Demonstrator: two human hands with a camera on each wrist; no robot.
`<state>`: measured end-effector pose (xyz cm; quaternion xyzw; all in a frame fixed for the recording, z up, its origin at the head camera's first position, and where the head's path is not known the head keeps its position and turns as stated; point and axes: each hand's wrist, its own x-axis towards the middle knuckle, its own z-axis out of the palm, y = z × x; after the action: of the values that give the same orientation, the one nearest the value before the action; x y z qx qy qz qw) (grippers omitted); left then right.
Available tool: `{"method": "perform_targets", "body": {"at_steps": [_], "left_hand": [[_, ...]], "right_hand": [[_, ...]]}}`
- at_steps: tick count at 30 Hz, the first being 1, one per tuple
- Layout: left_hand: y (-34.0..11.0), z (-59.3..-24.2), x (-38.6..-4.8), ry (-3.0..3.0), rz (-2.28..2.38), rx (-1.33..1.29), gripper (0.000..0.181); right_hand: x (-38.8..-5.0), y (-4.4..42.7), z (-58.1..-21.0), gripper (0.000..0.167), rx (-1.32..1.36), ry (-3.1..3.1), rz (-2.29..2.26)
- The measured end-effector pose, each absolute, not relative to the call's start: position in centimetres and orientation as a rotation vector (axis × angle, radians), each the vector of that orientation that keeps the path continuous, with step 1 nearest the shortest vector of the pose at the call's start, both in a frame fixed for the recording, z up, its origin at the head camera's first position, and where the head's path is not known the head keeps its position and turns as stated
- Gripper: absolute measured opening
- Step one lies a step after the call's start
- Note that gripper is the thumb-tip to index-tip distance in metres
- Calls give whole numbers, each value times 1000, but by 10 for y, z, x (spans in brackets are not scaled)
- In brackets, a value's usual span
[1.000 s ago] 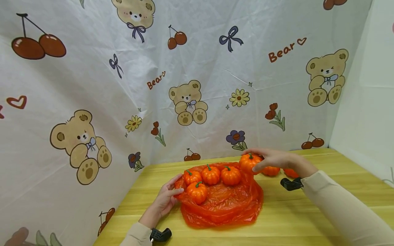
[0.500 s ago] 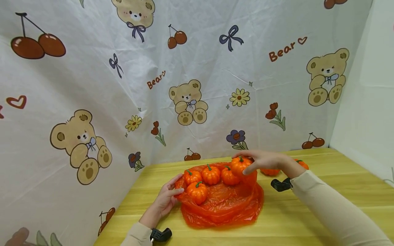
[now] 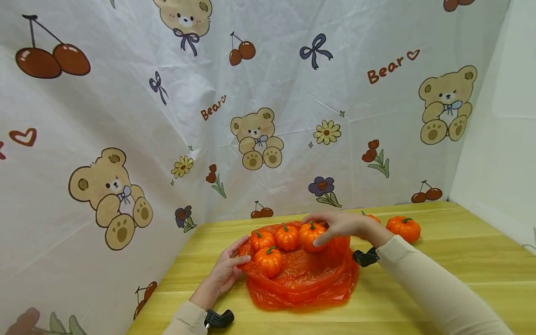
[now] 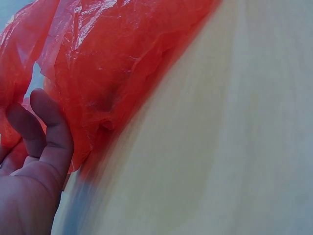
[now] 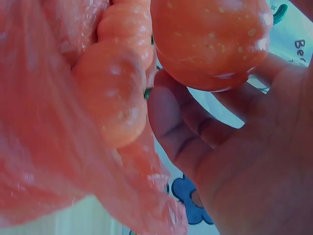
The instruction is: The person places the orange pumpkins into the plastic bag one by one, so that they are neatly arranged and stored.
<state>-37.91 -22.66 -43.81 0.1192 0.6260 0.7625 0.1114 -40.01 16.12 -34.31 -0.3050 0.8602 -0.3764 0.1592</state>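
Observation:
A thin red plastic bag [image 3: 297, 293] lies open on the table with several small orange pumpkins in it, among them a front pumpkin [image 3: 268, 263]. At its left rim my left hand [image 3: 225, 267] holds the plastic between thumb and fingers; the left wrist view shows that hand [image 4: 41, 147] against the bag [image 4: 107, 63]. My right hand [image 3: 343, 224] grips another pumpkin [image 3: 309, 236] above the bag's back right part. In the right wrist view this pumpkin [image 5: 210, 44] sits in curled fingers, apart from a pumpkin [image 5: 112, 95] inside the bag. The held pumpkin hides the one behind it.
To the right of the bag, a pumpkin [image 3: 403, 229] stands on the wooden table [image 3: 456, 265]. Another pumpkin [image 3: 371, 217] is partly hidden behind the right wrist. A bear-printed cloth [image 3: 272, 83] hangs along the back and left.
My right hand has carried its pumpkin left, from the bag's right edge to over the pumpkins inside. More of the pumpkins on the right now shows. My left hand has stayed put.

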Motion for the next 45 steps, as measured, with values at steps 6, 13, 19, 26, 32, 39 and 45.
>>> {"method": "perform_targets", "body": {"at_steps": [6,13,19,26,32,39,45], "left_hand": [[-227,-439,-379,1837,2242,364,76],[-228,-440,-380,1829,2245,359,76],[-228,-440,-380,1831,2243,361,76],[-228,-438,-381,1822,2255,360,77],[-227,-436,-381,1825,2250,373,78],[-226,-434,-380,1836,2231,368,74],[-226,-439,-379,1837,2225,378,74]], "right_hand": [[-404,147,-347,71,-946,2507,-998],[-404,131,-352,65,-900,2501,-997],[-401,121,-354,63,-881,2528,-966],[-395,106,-347,69,-817,2606,-849],[-390,95,-347,66,-772,2657,-775],[-386,88,-352,67,-766,2702,-744],[-382,87,-359,69,-739,2721,-734]]}}
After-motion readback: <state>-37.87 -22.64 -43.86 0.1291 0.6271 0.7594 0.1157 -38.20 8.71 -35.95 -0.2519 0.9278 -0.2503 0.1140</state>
